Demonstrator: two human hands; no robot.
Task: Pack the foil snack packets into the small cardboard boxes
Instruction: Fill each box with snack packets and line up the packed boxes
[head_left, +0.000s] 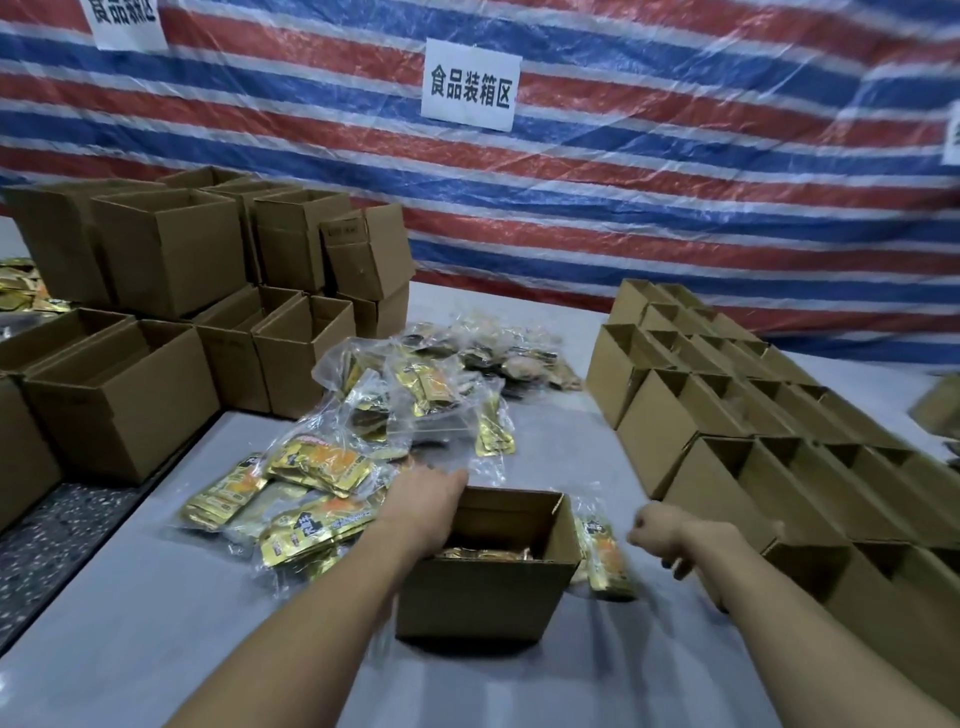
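Reaching over box, left hand fingers hidden, grip unclear, right hand fisted, blurred

open cardboard box: brown, upright, top open, front centre | gold foil packets: lying flat inside it | single packet: gold-orange, flat, just right of that box | packet heap: in clear bags, left and behind | open box rows: right | stacked boxes: left

Glossy gold foil packets; matt brown cardboard box; smooth grey table.
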